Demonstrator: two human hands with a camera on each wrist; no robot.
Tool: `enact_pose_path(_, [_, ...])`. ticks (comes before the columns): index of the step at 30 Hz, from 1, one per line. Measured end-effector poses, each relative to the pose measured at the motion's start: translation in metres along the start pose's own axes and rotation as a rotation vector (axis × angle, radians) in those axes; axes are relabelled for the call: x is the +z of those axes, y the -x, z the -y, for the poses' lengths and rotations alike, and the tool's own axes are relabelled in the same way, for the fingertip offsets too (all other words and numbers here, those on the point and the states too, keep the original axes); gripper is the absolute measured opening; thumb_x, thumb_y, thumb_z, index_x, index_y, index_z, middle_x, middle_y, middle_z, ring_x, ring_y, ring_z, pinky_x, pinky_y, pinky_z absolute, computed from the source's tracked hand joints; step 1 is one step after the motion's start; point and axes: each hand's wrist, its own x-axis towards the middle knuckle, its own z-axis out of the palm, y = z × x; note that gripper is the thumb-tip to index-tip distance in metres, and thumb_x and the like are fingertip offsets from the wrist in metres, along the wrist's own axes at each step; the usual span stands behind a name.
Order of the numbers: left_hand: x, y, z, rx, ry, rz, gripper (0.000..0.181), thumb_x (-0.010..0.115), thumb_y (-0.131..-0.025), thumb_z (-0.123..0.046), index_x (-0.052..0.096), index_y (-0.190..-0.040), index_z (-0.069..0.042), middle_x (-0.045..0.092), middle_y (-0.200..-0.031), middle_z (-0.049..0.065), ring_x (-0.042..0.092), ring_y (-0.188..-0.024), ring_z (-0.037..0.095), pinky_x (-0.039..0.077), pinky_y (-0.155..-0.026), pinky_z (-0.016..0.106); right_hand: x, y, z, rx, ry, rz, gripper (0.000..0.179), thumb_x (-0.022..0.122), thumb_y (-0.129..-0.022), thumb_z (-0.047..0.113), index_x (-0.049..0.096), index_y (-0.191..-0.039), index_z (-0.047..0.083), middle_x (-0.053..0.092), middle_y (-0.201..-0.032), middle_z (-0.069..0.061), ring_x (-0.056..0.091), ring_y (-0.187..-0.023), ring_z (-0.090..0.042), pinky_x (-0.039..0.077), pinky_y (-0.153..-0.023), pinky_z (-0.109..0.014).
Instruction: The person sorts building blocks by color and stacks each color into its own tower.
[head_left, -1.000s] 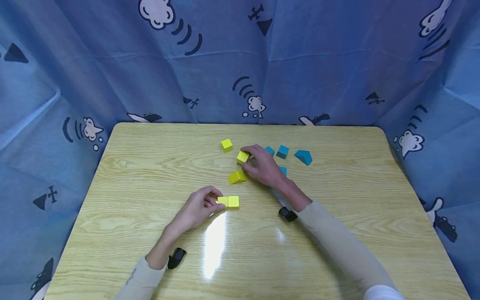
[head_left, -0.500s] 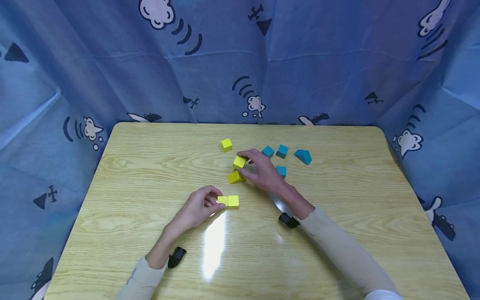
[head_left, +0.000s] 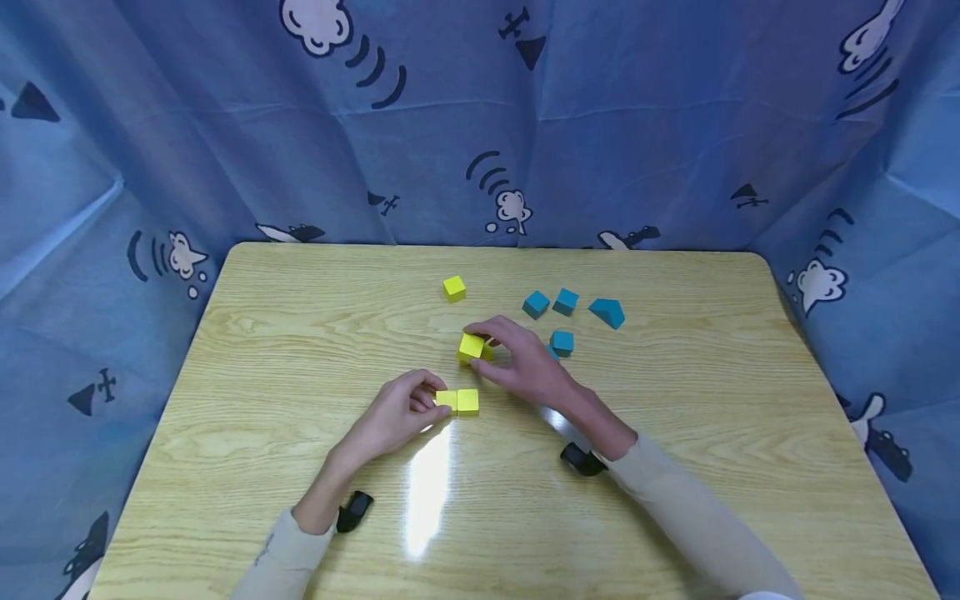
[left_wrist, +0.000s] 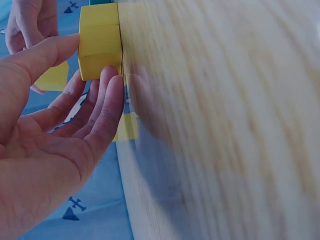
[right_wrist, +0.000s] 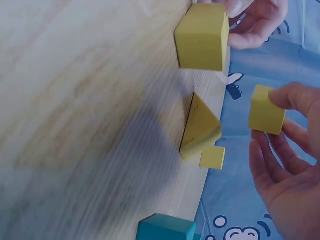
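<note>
On the wooden table two yellow cubes stand side by side. My left hand (head_left: 392, 417) pinches the left yellow cube (head_left: 446, 399) between thumb and fingers, while the right yellow cube (head_left: 468, 402) adjoins it. Between thumb and fingers my right hand (head_left: 531, 365) holds another yellow cube (right_wrist: 266, 112), raised off the table in the right wrist view. Seen from the head, that cube overlaps a yellow triangular block (right_wrist: 201, 131), which lies on the table and is mostly hidden there.
A lone yellow cube (head_left: 454, 289) stands farther back. Blue cubes (head_left: 536, 304) sit right of it, near a blue triangular block (head_left: 607, 312). Another blue cube (head_left: 562, 342) is close to my right hand, with a further blue piece partly hidden. Patterned blue cloth (head_left: 450, 150) hangs behind the table (head_left: 262, 350).
My right hand has brought its yellow cube toward me and slightly left, from behind the yellow triangular block to in front of it in the view. The left hand keeps its place.
</note>
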Motion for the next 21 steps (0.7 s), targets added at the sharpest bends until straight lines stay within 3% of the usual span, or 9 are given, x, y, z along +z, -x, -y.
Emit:
enact_pose_path(12, [0.0, 0.0, 0.002, 0.007, 0.009, 0.003, 0.027, 0.078, -0.092, -0.008, 0.065, -0.116, -0.001, 0.066, -0.098, 0.006, 0.065, -0.086, 0.016, 0.058, -0.079, 0.029, 0.009, 0.01, 0.011, -0.036, -0.049, 0.092, 0.04, 0.075, -0.092, 0.005, 0.065, -0.131, 0.005, 0.065, -0.121, -0.002, 0.062, -0.109, -0.016, 0.055, -0.097, -0.041])
enact_pose_path(21, [0.0, 0.0, 0.002, 0.014, 0.002, -0.002, 0.03, 0.079, -0.091, -0.007, 0.064, -0.116, 0.002, 0.067, -0.097, 0.007, 0.066, -0.086, 0.016, 0.058, -0.08, 0.029, 0.017, 0.014, 0.014, -0.034, -0.083, 0.168, 0.041, 0.074, -0.094, 0.006, 0.063, -0.133, 0.005, 0.064, -0.125, -0.006, 0.061, -0.111, -0.019, 0.055, -0.096, -0.045])
